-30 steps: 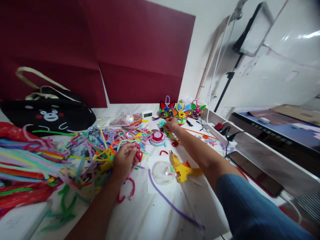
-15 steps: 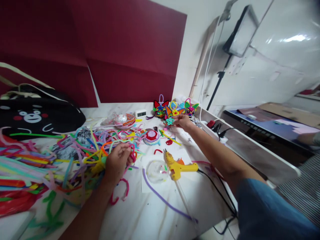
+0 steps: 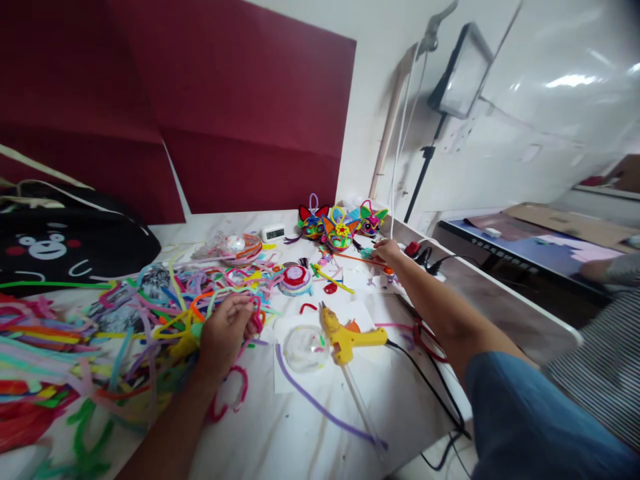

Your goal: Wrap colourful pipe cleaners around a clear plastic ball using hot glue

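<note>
My left hand (image 3: 227, 330) is closed, with its fingertips around a pink pipe cleaner (image 3: 257, 315) that is bent into loops. At the back right, my right hand (image 3: 387, 251) reaches low over the table, its fingers pinched at a teal flower (image 3: 367, 253) that is small and partly hidden. To the left of that hand stand cat-faced ornaments (image 3: 340, 237) with coloured ears and hanging loops. Between my arms lie a yellow glue gun (image 3: 353, 339) with a clear glue stick, a clear round dome (image 3: 306, 348) and a purple pipe cleaner (image 3: 320, 407).
A tangled heap of pipe cleaners (image 3: 135, 333) covers the left side. A black bag (image 3: 75, 247) with a bear face stands behind it. A small digital clock (image 3: 273, 234) is at the back. The glue gun's black cable (image 3: 425, 373) runs off the right edge.
My right hand has moved right and lower with the teal flower, away from the front of the cat-faced ornaments, which now show fully. My left hand still holds the pink pipe cleaner.
</note>
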{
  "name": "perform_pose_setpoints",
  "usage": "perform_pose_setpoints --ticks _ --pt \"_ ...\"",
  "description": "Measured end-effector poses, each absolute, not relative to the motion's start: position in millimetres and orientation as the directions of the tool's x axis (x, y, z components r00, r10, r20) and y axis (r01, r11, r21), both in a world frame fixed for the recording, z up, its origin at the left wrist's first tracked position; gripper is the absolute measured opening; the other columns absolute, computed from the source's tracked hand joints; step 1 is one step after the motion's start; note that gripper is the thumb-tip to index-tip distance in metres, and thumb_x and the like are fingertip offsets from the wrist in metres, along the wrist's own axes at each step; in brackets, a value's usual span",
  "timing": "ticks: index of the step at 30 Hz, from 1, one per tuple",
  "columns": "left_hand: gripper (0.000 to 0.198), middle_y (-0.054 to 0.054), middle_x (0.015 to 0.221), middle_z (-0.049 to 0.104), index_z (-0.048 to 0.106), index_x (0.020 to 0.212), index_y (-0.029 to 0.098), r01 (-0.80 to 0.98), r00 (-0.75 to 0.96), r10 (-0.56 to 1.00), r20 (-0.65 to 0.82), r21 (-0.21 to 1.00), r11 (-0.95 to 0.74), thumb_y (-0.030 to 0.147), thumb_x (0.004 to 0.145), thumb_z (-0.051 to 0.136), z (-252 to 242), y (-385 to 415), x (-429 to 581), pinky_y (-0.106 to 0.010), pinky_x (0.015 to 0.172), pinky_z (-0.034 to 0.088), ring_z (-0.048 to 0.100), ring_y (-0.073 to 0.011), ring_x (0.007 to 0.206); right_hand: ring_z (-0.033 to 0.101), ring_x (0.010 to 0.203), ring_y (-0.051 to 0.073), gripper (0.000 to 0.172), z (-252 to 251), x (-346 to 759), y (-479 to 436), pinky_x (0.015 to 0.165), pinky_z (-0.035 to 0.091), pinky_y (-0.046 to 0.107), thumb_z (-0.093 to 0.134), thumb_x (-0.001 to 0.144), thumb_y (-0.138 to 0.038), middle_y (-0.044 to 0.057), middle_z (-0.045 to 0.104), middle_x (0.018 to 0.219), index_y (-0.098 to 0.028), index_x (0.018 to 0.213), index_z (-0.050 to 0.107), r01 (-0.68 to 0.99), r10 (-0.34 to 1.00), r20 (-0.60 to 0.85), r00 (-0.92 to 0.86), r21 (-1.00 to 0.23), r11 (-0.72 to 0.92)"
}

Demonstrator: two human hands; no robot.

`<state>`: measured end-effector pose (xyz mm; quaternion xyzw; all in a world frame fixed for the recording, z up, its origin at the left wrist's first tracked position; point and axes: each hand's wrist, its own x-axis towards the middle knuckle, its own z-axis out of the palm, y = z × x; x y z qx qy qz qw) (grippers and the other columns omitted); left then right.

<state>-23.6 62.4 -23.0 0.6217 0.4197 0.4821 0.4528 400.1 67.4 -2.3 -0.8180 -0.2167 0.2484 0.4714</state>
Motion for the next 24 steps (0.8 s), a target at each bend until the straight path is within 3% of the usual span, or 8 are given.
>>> perform_pose_setpoints --ticks 8,15,17,20,24 --pt "0.028 0.005 0.045 0.058 0.06 0.089 0.017 0.085 0.177 0.96 0.217 0.968 -0.235 0.039 0.072 0.066 -28 66 -24 -0.023 0.04 0.042 0.053 -0.0132 0.039 0.064 0.106 0.023 0.035 4 399 66 0.088 0.055 0.044 0.061 0.095 -0.034 0.01 0.061 0.125 -0.016 0.125 0.058 0.292 0.619 -0.1 0.779 -0.816 -0.499" --pt "0.027 0.005 0.045 0.058 0.06 0.088 0.017 0.065 0.157 0.956 0.247 0.964 -0.259 0.038 0.071 0.066 -26 65 -24 -0.023 0.039 0.042 0.054 -0.0138 0.037 0.064 0.105 0.022 0.031 49 377 46 0.088 0.055 0.043 0.06 0.095 -0.033 0.01 0.061 0.124 -0.017 0.123 0.06 0.504 0.737 0.109 0.667 -0.794 -0.339" --pt "0.026 0.006 0.047 0.058 0.059 0.09 0.018 0.044 0.123 0.954 0.274 0.959 -0.281 0.038 0.074 0.065 -24 63 -23 -0.023 0.04 0.044 0.054 -0.0135 0.039 0.066 0.096 0.02 0.023 60 356 37 0.081 0.057 0.038 0.063 0.094 -0.029 0.008 0.066 0.113 -0.015 0.112 0.064 0.538 0.788 0.141 0.599 -0.8 -0.265" --pt "0.022 0.007 0.051 0.057 0.058 0.09 0.02 0.019 0.063 0.941 0.332 0.943 -0.334 0.037 0.077 0.062 -18 57 -20 -0.021 0.041 0.043 0.053 -0.0118 0.04 0.068 0.07 0.017 0.008 66 304 22 0.061 0.053 0.025 0.075 0.078 -0.012 0.004 0.07 0.077 -0.013 0.082 0.068 0.548 0.886 0.157 0.436 -0.827 -0.124" --pt "0.02 0.007 0.05 0.054 0.06 0.092 0.021 0.078 0.062 0.905 0.422 0.902 -0.426 0.035 0.079 0.063 -8 41 -17 -0.022 0.043 0.041 0.051 -0.0119 0.042 0.065 0.058 0.012 0.01 57 218 -1 0.051 0.046 0.019 0.078 0.074 -0.017 -0.002 0.068 0.065 -0.017 0.077 0.069 0.487 0.973 0.164 0.162 -0.871 0.066"
